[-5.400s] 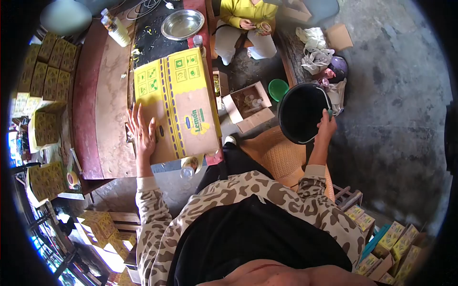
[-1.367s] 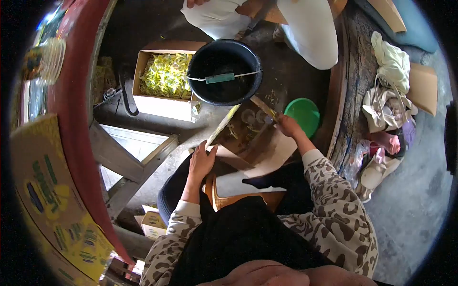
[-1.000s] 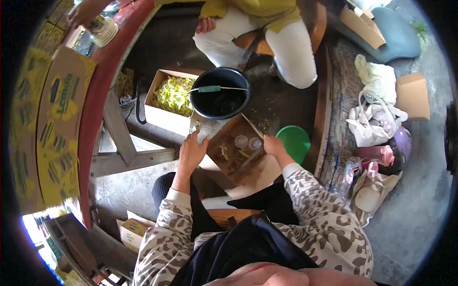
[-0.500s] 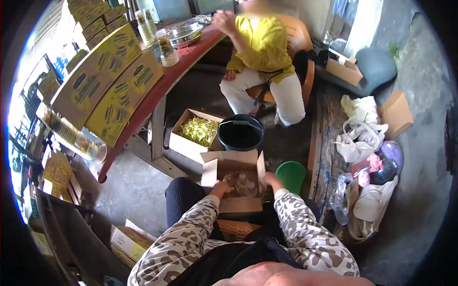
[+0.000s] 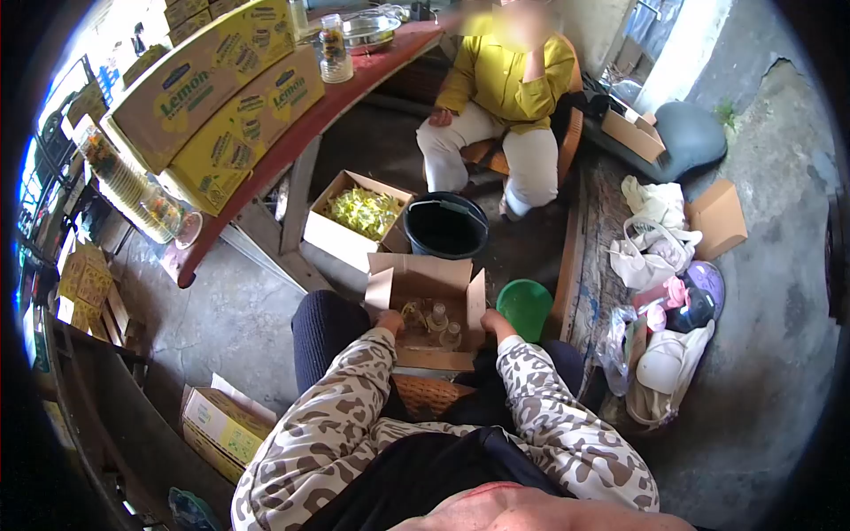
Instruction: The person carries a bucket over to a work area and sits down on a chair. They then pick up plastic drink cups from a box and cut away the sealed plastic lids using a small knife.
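Note:
Between my knees stands an open cardboard box (image 5: 434,357) with its flaps spread; small clear bottles (image 5: 438,316) and some yellowish bits lie inside. My left hand (image 5: 390,322) grips the left side of this box, its fingertips partly over the edge. On the opposite side my right hand (image 5: 498,322) holds the right wall, most of its fingers hidden. Just beyond the box is a black bucket (image 5: 445,250) with its handle resting on the rim. Left of the bucket sits a carton (image 5: 341,241) of yellow-green pieces. A green basin (image 5: 524,310) is right of my right hand.
A co-worker (image 5: 509,80) sits across from me. At the left, a red-edged table (image 5: 381,62) carries lemon cartons (image 5: 212,80) and stacked cups (image 5: 124,186). Bags (image 5: 668,363) and a purple cap-like item (image 5: 706,278) lie at the right. An opened carton (image 5: 226,429) is at lower left.
The bucket, earlier in my right hand, now stands on the floor. Both my hands have come to the open box, which sits nearer my lap. The view has tilted up, showing the co-worker.

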Tool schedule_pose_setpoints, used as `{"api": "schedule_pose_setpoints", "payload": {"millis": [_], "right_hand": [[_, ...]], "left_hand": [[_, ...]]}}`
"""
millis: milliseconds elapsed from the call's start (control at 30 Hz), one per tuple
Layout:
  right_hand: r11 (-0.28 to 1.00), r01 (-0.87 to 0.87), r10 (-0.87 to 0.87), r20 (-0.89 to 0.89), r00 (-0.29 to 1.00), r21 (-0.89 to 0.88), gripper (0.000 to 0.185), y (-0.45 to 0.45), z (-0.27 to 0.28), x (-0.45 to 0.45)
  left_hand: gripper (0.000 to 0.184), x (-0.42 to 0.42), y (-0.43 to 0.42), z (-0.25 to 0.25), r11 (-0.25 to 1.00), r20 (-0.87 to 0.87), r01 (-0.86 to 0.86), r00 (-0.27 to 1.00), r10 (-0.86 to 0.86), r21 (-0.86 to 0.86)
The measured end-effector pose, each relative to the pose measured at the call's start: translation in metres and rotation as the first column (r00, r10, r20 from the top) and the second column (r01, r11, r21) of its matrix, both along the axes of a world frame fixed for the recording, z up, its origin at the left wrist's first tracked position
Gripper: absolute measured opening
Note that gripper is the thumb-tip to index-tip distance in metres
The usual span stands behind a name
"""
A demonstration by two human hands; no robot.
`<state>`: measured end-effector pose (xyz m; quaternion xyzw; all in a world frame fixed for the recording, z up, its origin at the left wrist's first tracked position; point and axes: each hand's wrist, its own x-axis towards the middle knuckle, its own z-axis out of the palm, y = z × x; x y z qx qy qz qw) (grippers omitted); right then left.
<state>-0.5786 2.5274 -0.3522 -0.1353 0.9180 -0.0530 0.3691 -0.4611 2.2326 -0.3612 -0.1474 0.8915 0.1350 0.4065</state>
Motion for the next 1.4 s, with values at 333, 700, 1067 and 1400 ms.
{"api": "schedule_pose_setpoints", "payload": {"millis": [333,700,1067,1400], "right_hand": [[0.97,0.241,-0.241,-0.12,0.963,-0.014,0.033,-0.011,0.076,0.004],[0.9,-0.008,-0.163,-0.353,0.921,-0.436,0.069,-0.042,0.128,-0.088],[0.876,-0.146,-0.143,-0.535,0.833,-0.46,0.08,-0.08,0.107,-0.142],[0.693,-0.019,-0.499,-0.499,0.709,-0.721,0.022,-0.084,0.053,-0.185]], "left_hand": [[0.029,-0.011,-0.005,-0.02,0.988,-0.263,-0.064,0.965,0.024,-0.143],[0.052,-0.05,-0.042,0.199,0.999,-0.683,0.027,0.73,0.008,0.041],[0.066,-0.05,-0.023,0.203,0.992,-0.595,-0.046,0.796,0.109,0.119],[0.074,-0.055,-0.033,0.195,0.998,-0.456,-0.061,0.888,0.059,0.011]]}}
